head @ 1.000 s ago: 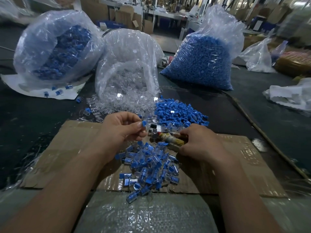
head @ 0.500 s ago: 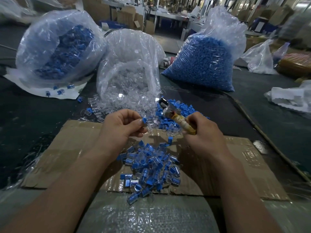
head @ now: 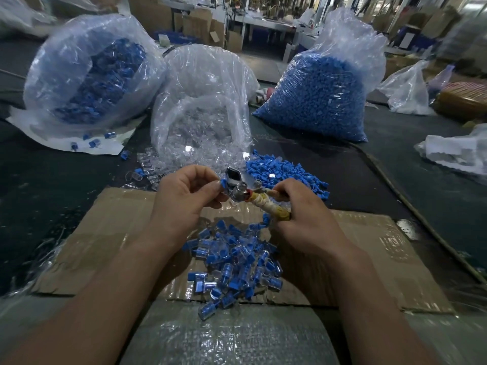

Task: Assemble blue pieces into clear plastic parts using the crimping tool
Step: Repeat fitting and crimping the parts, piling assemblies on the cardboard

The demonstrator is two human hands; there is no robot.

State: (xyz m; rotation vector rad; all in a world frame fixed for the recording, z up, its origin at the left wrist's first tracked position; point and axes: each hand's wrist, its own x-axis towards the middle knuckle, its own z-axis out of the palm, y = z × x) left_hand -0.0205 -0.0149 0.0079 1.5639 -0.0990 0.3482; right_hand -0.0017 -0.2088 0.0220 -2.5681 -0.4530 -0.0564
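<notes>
While the left hand (head: 184,198) pinches one blue piece (head: 224,186) between thumb and fingertips, the right hand (head: 303,222) is wrapped round the taped handles of the crimping tool (head: 254,196). Tool head sits right against the blue piece, held above the cardboard sheet (head: 382,259). Hands near each other, not touching. Assembled pieces (head: 237,259) heaped on the cardboard below. Loose blue pieces (head: 287,172) lie just beyond the tool; bag of clear parts (head: 203,122) behind.

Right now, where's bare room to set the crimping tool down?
Bare cardboard shows left of the assembled pile and again right of it, past the right hand holding the crimping tool. Crowded beyond: spilled clear parts and loose blue pieces.
</notes>
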